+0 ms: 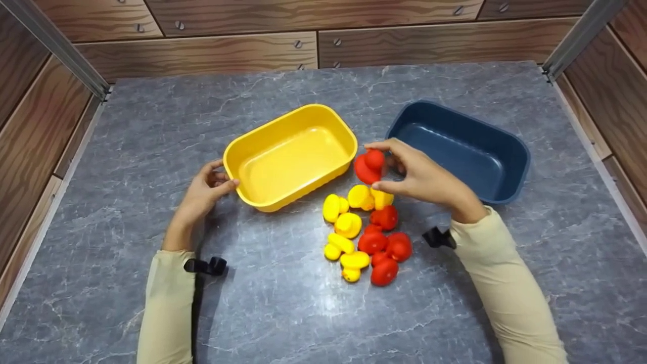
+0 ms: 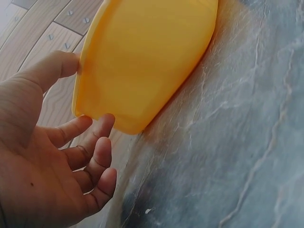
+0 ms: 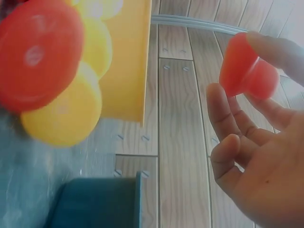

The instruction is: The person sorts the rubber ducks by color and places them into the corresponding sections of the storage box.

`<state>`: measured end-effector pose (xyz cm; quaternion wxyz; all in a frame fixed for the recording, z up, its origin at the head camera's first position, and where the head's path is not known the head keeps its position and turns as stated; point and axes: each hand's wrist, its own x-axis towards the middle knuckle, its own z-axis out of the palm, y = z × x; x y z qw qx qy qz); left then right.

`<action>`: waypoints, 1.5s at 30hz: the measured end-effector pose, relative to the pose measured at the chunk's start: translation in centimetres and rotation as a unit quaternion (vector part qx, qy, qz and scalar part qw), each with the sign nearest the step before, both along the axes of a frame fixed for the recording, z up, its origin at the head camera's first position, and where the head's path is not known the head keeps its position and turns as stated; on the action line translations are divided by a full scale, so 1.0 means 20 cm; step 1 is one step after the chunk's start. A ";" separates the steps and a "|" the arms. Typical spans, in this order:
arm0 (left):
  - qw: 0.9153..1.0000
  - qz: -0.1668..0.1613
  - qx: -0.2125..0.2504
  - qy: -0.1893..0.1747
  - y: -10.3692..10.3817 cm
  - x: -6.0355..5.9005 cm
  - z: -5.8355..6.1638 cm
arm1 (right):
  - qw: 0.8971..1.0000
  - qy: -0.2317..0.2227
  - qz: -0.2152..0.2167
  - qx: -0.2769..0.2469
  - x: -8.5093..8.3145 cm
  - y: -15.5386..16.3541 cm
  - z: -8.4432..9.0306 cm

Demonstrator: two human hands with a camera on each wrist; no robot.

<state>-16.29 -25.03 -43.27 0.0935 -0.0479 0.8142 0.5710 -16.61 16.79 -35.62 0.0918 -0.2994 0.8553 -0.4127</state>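
Head view, right hand [image 1: 424, 177] pinching glossy red duck [image 1: 368, 167], rounded, small-headed, between trays, left hand [image 1: 204, 192] lying open, fingers touching yellow tray [image 1: 237, 151] rim

Left hand [image 1: 204, 189] lies with fingers relaxed and spread; right hand [image 1: 422, 177] is raised, fingertips pinched.

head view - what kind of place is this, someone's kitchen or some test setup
Probably a staged test booth, not a kitchen: a grey marble-look tabletop boxed in by wood-look panels, with only a yellow bin, a blue bin and toy ducks.
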 end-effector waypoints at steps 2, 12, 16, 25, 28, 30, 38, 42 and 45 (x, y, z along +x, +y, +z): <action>1.000 0.000 0.001 0.001 0.00 0.00 0.00 | 1.000 0.000 0.000 -0.006 -0.02 -0.03 0.01; 1.000 -0.010 -0.003 0.007 -0.01 0.00 0.01 | 1.000 -0.010 0.011 0.007 -0.07 -0.20 0.04; 1.000 -0.010 -0.006 0.007 -0.01 0.00 0.01 | 1.000 -0.011 0.016 0.017 -0.09 -0.28 0.05; 1.000 -0.004 0.009 0.007 -0.01 0.00 0.00 | 0.997 -0.023 0.001 0.075 -0.16 -0.41 0.02; 1.000 -0.006 0.010 0.006 -0.01 0.01 0.01 | 0.995 -0.019 -0.004 0.095 -0.17 -0.44 0.01; 1.000 -0.007 0.007 0.006 0.00 0.01 0.01 | 0.994 -0.018 -0.009 0.106 -0.18 -0.45 0.00; 1.000 -0.005 0.007 0.006 0.00 0.01 0.02 | 0.995 0.018 -0.008 0.098 -0.15 -0.45 0.02; 1.000 -0.005 0.007 0.013 0.00 0.01 0.02 | 0.996 0.053 0.007 0.069 -0.11 -0.41 0.04; 1.000 -0.006 0.011 0.012 0.01 0.01 0.02 | 0.997 0.058 0.013 0.048 -0.08 -0.37 0.05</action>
